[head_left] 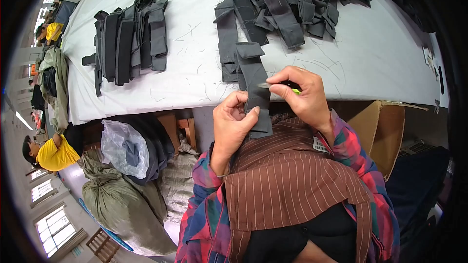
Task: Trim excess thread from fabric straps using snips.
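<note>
My left hand (233,122) is closed on a dark grey fabric strip (254,75), pinching its near part between thumb and fingers. The strip hangs over the table's front edge toward my lap, its far end folded over. In my closed right hand (304,92) is a small pointed metal tool (263,85) with a black and lime-green handle; its tip is at the strip's right edge. Fingers hide most of the tool, so its exact kind is unclear. Just beyond my hands, more grey strips (226,44) lie on the white table (190,75).
A large heap of grey strips (282,7) covers the far middle and right. At left lies a neater stack (129,41). Loose thread ends are scattered about. Below the table stand a cardboard box (387,136), a clear plastic bag (124,148) and a green sack (122,204). People in yellow (58,153) are at far left.
</note>
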Motion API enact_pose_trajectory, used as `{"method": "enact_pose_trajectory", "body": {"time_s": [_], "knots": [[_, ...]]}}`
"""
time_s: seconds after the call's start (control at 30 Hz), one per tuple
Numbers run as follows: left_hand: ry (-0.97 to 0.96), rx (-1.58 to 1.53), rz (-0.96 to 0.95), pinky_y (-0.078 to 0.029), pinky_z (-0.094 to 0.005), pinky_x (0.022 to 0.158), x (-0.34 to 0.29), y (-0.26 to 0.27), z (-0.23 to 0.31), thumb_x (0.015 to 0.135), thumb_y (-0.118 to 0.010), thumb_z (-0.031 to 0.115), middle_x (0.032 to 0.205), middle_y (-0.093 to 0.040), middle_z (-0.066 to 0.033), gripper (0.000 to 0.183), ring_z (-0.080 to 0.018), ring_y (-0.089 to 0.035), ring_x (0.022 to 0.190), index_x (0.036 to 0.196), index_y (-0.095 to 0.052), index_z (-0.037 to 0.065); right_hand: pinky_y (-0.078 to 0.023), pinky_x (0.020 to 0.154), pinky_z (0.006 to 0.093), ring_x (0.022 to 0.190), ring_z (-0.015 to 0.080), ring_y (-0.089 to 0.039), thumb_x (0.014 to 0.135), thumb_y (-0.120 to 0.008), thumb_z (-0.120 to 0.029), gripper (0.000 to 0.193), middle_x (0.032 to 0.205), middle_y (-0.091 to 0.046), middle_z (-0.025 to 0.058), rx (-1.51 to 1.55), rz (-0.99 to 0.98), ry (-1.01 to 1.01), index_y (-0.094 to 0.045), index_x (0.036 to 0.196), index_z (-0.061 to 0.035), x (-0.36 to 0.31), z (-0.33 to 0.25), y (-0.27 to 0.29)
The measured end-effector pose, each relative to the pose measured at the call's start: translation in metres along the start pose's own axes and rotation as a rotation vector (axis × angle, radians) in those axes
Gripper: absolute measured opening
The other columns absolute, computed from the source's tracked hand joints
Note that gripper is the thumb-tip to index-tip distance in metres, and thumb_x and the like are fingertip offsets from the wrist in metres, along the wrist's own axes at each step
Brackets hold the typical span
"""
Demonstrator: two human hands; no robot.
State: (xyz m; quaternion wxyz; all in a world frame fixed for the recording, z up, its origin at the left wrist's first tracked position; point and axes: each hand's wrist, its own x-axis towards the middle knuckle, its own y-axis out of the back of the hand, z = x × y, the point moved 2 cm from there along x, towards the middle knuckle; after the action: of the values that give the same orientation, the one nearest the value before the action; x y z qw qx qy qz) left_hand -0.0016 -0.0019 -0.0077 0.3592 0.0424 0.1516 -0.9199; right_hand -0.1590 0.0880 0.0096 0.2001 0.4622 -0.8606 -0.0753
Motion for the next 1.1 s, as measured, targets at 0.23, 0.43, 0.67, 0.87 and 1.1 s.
{"method": "enact_pose_trajectory", "body": {"time_s": [0.23, 0.43, 0.67, 0.87, 1.1], "knots": [[-0.083, 0.169, 0.091, -0.042, -0.0182, 0.062, -0.002, -0.001, -0.002, 0.078, -0.065, -0.006, 0.084, -0.057, 0.0015, 0.015, -0.0037, -0.051, 0.072, 0.090, -0.058, -0.001, -0.048, 0.068, 0.0242, 0.074, 0.0121, -0.062, 0.076, -0.073, -0.011, 0.024, 0.086, -0.067, 0.0066, 0.162, -0.036, -0.111, -0.066, 0.099, -0.0051, -0.001, -0.004, -0.006], [-0.335, 0.788, 0.161, -0.042, -0.0288, 0.052, -0.002, -0.007, 0.009, 0.069, -0.071, 0.001, 0.071, -0.052, -0.0100, 0.020, -0.0179, -0.052, 0.056, 0.083, -0.057, 0.000, -0.049, 0.064, 0.0276, 0.071, 0.0185, -0.062, 0.072, -0.072, -0.006, 0.028, 0.083, -0.064, 0.0056, -0.043, -0.221, -0.004, -0.067, 0.099, -0.0089, -0.005, -0.010, -0.021], [-0.234, 0.484, 0.000, -0.037, -0.0223, 0.055, -0.003, -0.008, 0.002, 0.080, -0.069, 0.009, 0.077, -0.053, -0.0021, 0.019, -0.0063, -0.045, 0.065, 0.090, -0.059, -0.003, -0.044, 0.062, 0.0248, 0.068, 0.0131, -0.056, 0.079, -0.065, 0.003, 0.007, 0.075, -0.058, 0.0062, 0.133, -0.135, -0.020, -0.061, 0.085, 0.0015, -0.003, 0.005, -0.019], [-0.303, 0.368, -0.002, -0.034, -0.0205, 0.057, -0.001, 0.002, 0.006, 0.086, -0.063, 0.011, 0.077, -0.049, -0.0012, 0.020, -0.0060, -0.041, 0.066, 0.093, -0.058, -0.007, -0.039, 0.063, 0.0214, 0.067, 0.0116, -0.050, 0.088, -0.059, -0.008, 0.009, 0.075, -0.054, 0.0023, 0.607, 0.027, -0.187, -0.059, 0.082, -0.0018, -0.002, 0.018, 0.027], [-0.292, 0.443, 0.113, -0.036, -0.0243, 0.056, 0.007, -0.002, -0.004, 0.082, -0.068, 0.005, 0.076, -0.049, -0.0037, 0.019, -0.0096, -0.043, 0.064, 0.094, -0.058, -0.006, -0.038, 0.061, 0.0219, 0.068, 0.0088, -0.050, 0.081, -0.069, -0.009, 0.014, 0.076, -0.053, 0.0010, 0.065, -0.207, -0.110, -0.061, 0.087, 0.0006, -0.008, 0.004, 0.030]]}}
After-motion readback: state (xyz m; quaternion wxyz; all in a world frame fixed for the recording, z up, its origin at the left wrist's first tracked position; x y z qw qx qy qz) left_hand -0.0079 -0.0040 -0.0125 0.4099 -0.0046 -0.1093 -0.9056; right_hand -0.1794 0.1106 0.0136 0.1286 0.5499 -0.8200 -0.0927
